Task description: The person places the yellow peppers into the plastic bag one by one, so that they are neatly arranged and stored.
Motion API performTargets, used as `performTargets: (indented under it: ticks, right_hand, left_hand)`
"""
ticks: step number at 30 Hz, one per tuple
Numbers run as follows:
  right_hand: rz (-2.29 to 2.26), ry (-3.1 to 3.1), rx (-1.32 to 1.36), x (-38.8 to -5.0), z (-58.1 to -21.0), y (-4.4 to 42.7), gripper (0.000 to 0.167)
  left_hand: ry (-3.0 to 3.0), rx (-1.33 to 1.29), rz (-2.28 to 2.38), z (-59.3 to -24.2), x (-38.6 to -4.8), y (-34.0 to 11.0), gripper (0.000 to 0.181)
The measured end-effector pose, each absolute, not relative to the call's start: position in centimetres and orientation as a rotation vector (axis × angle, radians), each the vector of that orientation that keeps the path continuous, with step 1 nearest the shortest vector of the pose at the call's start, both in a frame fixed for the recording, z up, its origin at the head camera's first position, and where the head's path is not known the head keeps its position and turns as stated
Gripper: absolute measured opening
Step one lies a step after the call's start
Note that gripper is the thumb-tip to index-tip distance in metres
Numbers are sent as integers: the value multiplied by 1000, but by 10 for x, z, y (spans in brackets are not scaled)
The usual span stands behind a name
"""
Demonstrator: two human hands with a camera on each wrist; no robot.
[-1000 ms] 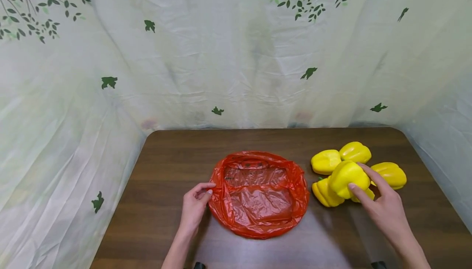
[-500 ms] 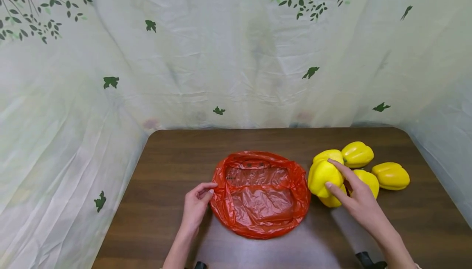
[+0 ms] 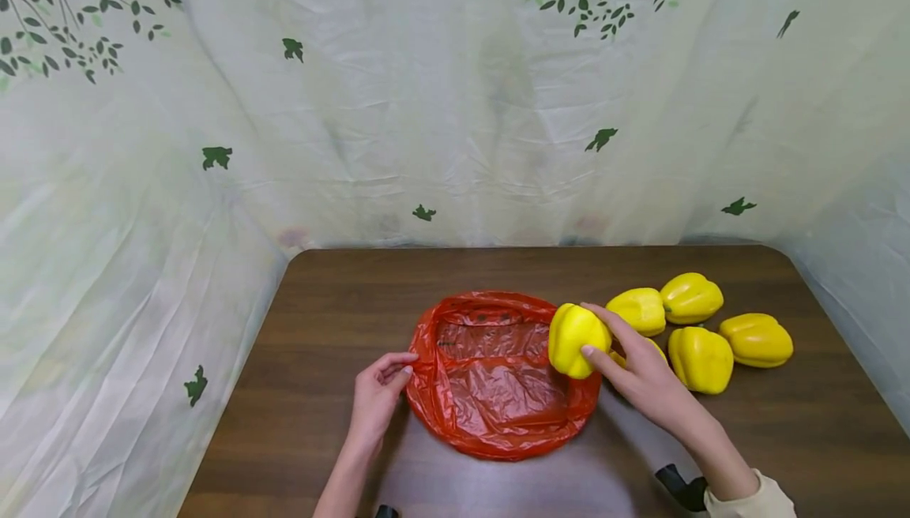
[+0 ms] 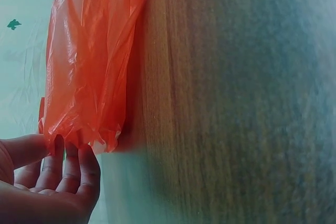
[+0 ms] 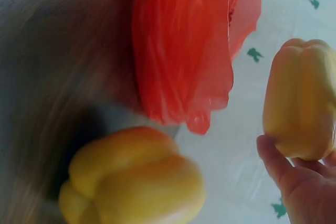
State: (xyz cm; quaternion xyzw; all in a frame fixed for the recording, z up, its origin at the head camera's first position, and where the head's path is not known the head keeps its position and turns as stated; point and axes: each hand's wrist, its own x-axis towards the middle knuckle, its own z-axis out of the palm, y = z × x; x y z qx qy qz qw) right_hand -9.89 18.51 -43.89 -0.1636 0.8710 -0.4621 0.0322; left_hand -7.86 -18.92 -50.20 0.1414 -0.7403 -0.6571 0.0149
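Observation:
A red plastic bag (image 3: 490, 443) stands with its mouth spread open in the middle of the table. At its left rim my left hand (image 3: 378, 393) pinches the plastic between thumb and fingers; the left wrist view shows the same grip on the bag (image 4: 86, 61). My right hand (image 3: 643, 376) holds a yellow bell pepper (image 3: 577, 340) over the bag's right rim. In the right wrist view that bell pepper (image 5: 300, 98) sits above the thumb and fingers, apart from the bag (image 5: 181, 45).
Several more yellow bell peppers (image 3: 700, 360) lie on the brown table (image 3: 306, 344) to the right of the bag, one of them partly hidden behind my right hand. A pale curtain (image 3: 455, 107) with leaf prints hangs behind the table and at its sides.
My right hand has carried the bell pepper leftward from the group of peppers to the bag's right rim. The left hand has kept its pinch on the bag.

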Motion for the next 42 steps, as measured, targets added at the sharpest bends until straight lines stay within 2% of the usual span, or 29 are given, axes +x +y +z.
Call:
performTargets:
  ticks: [12,27,42]
  right_hand:
    - [-1521,2411,-503,-114,-442,157,53]
    - [-1460,2625,-625,-133,-441,135,57]
    - [-1433,2512,-720,-149,-435,113,55]
  left_hand:
    - [-2279,454,-2060,-503,-79,-189,20]
    - [-2274,465,-2076,-505,-80,-187,19]
    - [-2268,445,-2091,-504,-78,-187,20]
